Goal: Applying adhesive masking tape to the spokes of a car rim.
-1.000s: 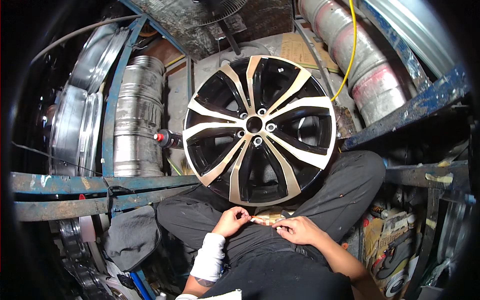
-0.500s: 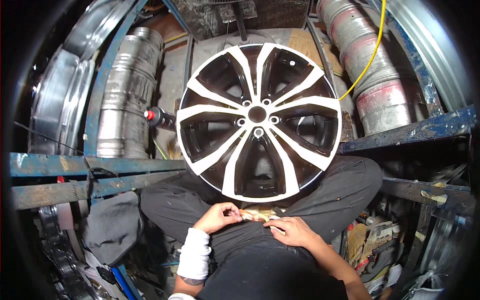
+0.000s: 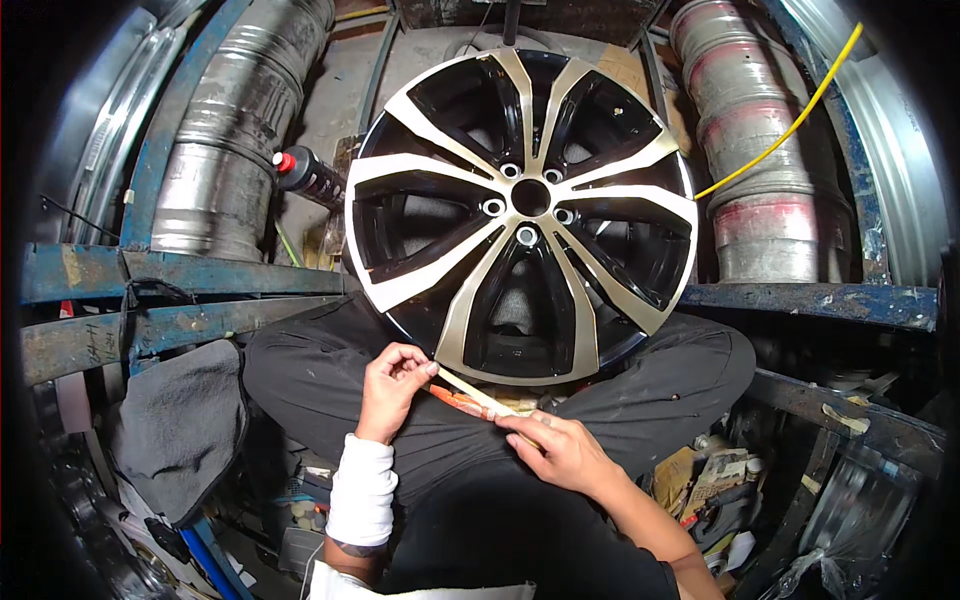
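The left hand [image 3: 392, 385] and right hand [image 3: 560, 452] are now drawing a pale strip of tape [image 3: 478, 394] taut, fingers pinched on each end, at six o'clock under the black-and-silver alloy wheel [image 3: 520, 215]. Earlier it was bunched shorter between closer hands, so a length is being readied.
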### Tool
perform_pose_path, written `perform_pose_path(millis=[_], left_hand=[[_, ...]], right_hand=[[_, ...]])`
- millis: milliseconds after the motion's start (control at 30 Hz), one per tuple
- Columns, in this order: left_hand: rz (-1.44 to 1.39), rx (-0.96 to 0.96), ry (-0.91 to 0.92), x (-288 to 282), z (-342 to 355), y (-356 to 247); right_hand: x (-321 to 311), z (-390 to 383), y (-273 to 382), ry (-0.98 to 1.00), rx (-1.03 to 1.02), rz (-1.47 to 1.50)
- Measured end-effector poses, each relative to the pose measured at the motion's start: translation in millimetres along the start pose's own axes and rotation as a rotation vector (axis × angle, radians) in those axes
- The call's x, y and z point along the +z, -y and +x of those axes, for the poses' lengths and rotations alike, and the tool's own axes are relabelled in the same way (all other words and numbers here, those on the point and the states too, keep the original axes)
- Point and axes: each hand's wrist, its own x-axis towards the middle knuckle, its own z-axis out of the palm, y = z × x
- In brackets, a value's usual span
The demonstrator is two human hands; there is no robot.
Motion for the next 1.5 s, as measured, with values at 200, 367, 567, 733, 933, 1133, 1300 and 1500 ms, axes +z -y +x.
perform_pose_path(millis=[200, 367, 567, 733, 933, 1133, 1300, 1500], left_hand=[[0.166, 0.155, -0.186, 5.5, 17.7, 19.8], [0.298, 0.218, -0.228, 11.9, 19.1, 14.8], [0.314, 0.221, -0.216, 11.3, 15.2, 12.5], [0.375, 0.303, -0.219, 7.7, 17.4, 8.6], [0.337, 0.317, -0.216, 5.0, 19.2, 11.5], [0.327, 0.312, -0.191, 4.6, 17.2, 11.5], [0.284, 0.338, -0.189, 4.3, 16.1, 13.4], [0.305, 0.362, -0.191, 3.8, 16.6, 13.0]], right_hand=[[-19.4, 46.2, 34.4, 0.082, 0.111, -0.206], [-26.2, 68.4, 48.6, 0.212, 0.099, -0.358], [-14.6, 79.2, 50.6, 0.339, 0.072, -0.497], [-13.6, 82.1, 51.9, 0.339, 0.022, -0.536], [-12.5, 86.8, 55.1, 0.364, 0.035, -0.576], [-8.0, 84.3, 47.7, 0.412, 0.032, -0.678], [-3.3, 83.2, 50.5, 0.425, 0.051, -0.700], [-3.0, 83.3, 51.1, 0.417, 0.078, -0.681]])
